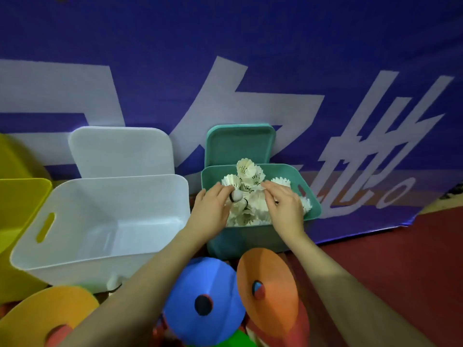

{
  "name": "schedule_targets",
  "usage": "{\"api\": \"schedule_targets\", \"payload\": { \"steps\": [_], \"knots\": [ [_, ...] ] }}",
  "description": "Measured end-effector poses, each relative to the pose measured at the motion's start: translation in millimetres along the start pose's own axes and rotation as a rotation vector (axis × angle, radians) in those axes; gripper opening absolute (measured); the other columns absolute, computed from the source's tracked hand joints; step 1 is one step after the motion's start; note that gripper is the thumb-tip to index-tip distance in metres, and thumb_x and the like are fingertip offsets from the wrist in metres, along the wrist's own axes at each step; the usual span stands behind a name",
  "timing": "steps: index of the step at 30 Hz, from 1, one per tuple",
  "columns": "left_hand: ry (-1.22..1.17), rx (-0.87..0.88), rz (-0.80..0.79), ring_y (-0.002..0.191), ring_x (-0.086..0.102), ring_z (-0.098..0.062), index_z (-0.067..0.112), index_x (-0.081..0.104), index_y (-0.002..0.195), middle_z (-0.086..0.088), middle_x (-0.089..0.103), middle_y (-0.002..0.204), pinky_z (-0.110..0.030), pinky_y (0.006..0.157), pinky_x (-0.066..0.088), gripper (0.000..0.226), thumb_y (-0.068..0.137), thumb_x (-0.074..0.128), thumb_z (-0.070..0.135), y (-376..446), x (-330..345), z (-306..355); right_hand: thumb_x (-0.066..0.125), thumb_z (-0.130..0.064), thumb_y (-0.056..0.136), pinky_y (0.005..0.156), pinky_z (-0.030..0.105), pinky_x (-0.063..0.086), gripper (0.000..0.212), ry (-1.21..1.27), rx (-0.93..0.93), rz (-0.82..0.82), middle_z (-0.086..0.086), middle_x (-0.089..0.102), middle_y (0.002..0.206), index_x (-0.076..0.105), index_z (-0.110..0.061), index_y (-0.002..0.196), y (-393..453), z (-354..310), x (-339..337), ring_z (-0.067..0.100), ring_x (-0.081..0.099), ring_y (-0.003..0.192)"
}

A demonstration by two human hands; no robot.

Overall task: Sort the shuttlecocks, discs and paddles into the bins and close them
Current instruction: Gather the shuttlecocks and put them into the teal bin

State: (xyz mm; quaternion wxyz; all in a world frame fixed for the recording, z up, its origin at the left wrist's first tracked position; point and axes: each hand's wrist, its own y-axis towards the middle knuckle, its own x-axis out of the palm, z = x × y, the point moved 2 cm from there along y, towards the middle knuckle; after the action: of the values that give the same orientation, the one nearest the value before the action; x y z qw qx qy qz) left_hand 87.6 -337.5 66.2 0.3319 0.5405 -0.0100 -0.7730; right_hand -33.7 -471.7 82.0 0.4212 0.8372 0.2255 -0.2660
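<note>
A teal bin point(312, 209) stands open, piled with several white shuttlecocks point(248, 171). Its teal lid point(240, 144) leans upright behind it. Both hands reach into that bin. My left hand point(213, 211) rests on the pile at the left, fingers curled beside a shuttlecock with a white cork point(236, 195). My right hand point(285, 206) lies over the pile's right side, fingertips pinched on feathers. In the foreground lie a blue disc point(200, 296), an orange disc point(270, 291) and a yellow-orange disc point(50, 314). No paddle can be made out.
An empty white bin point(62, 251) stands left of the teal one, its white lid point(120, 151) propped behind. A yellow bin point(17, 211) sits at the far left. A blue banner point(250, 58) hangs behind; red floor point(400, 259) lies at right.
</note>
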Motion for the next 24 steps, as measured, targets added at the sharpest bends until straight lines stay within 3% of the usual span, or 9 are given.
{"api": "schedule_targets", "payload": {
  "steps": [2, 4, 6, 9, 11, 13, 16, 20, 24],
  "knots": [
    [0.042, -0.021, -0.04, 0.116, 0.048, -0.028, 0.013, 0.054, 0.122, -0.005, 0.054, 0.122, -0.039, 0.101, 0.03, 0.039, 0.084, 0.046, 0.013, 3, 15, -2, 0.059, -0.011, 0.085, 0.089, 0.038, 0.044, 0.025, -0.044, -0.064, -0.027, 0.003, 0.069, 0.111, 0.071, -0.015, 0.107, 11, 16, 8, 0.021, 0.061, 0.105],
    [0.137, -0.05, -0.169, 0.135, 0.033, -0.027, 0.013, 0.049, 0.13, -0.006, 0.047, 0.137, -0.037, 0.108, 0.024, 0.055, 0.084, 0.027, 0.034, 2, 29, -3, 0.059, -0.012, 0.083, 0.09, 0.037, 0.044, 0.026, -0.109, -0.163, -0.079, 0.003, 0.069, 0.111, 0.071, -0.016, 0.105, 19, 32, 16, 0.02, 0.063, 0.102],
    [0.237, -0.13, -0.311, 0.145, 0.009, -0.023, 0.016, 0.027, 0.146, -0.005, 0.022, 0.155, -0.036, 0.115, 0.009, 0.086, 0.076, -0.004, 0.053, -2, 41, -5, 0.053, -0.02, 0.091, 0.102, 0.035, 0.036, 0.03, -0.176, -0.227, -0.298, 0.001, 0.064, 0.122, 0.065, -0.018, 0.118, 21, 43, 26, 0.016, 0.06, 0.112],
    [0.314, -0.228, -0.37, 0.145, -0.008, -0.018, 0.016, 0.007, 0.15, -0.003, -0.001, 0.158, -0.036, 0.116, -0.007, 0.097, 0.067, -0.021, 0.057, -9, 50, 1, 0.025, -0.045, 0.1, 0.116, 0.031, 0.001, 0.05, -0.323, -0.252, -0.686, -0.006, 0.033, 0.15, 0.028, -0.026, 0.146, 13, 61, 36, 0.005, 0.025, 0.14],
    [0.347, -0.269, -0.365, 0.145, -0.007, -0.016, 0.015, 0.008, 0.15, -0.003, 0.0, 0.158, -0.036, 0.116, -0.009, 0.098, 0.066, -0.022, 0.057, -11, 51, 7, 0.002, -0.06, 0.093, 0.114, 0.032, -0.012, 0.066, -0.396, -0.272, -0.795, -0.007, 0.017, 0.156, 0.013, -0.028, 0.149, 11, 67, 35, 0.005, 0.007, 0.144],
    [0.366, -0.308, -0.365, 0.145, -0.002, -0.014, 0.015, 0.01, 0.15, -0.002, 0.005, 0.158, -0.036, 0.116, -0.009, 0.099, 0.066, -0.023, 0.057, -12, 52, 11, -0.007, -0.063, 0.086, 0.112, 0.035, -0.017, 0.074, -0.43, -0.259, -0.879, -0.008, 0.007, 0.157, 0.007, -0.028, 0.15, 9, 68, 35, 0.006, -0.003, 0.144],
    [0.378, -0.332, -0.385, 0.145, 0.004, -0.015, 0.015, 0.013, 0.15, -0.002, 0.01, 0.158, -0.037, 0.117, -0.006, 0.096, 0.07, -0.02, 0.057, -11, 52, 15, 0.004, -0.057, 0.095, 0.113, 0.039, -0.017, 0.063, -0.452, -0.219, -0.955, -0.006, 0.004, 0.158, 0.006, -0.027, 0.15, 10, 68, 35, 0.009, -0.004, 0.144],
    [0.32, -0.39, -0.402, 0.145, -0.001, -0.015, 0.015, 0.007, 0.15, -0.003, 0.004, 0.158, -0.037, 0.117, -0.004, 0.062, 0.099, 0.014, 0.049, -11, 45, 19, 0.009, -0.053, 0.098, 0.113, 0.039, -0.016, 0.061, -0.45, -0.21, -0.922, -0.002, 0.005, 0.158, 0.006, -0.022, 0.15, 10, 64, 30, 0.012, 0.002, 0.145],
    [0.331, -0.375, -0.271, 0.144, 0.009, -0.018, 0.015, 0.01, 0.15, -0.004, 0.008, 0.158, -0.034, 0.116, 0.002, 0.061, 0.099, 0.031, 0.042, -19, 26, 27, 0.02, -0.047, 0.1, 0.113, 0.044, -0.013, 0.059, -0.394, -0.182, -0.846, 0.003, 0.001, 0.159, 0.005, -0.02, 0.15, 3, 52, 22, 0.018, 0.0, 0.145]
  ]
}}
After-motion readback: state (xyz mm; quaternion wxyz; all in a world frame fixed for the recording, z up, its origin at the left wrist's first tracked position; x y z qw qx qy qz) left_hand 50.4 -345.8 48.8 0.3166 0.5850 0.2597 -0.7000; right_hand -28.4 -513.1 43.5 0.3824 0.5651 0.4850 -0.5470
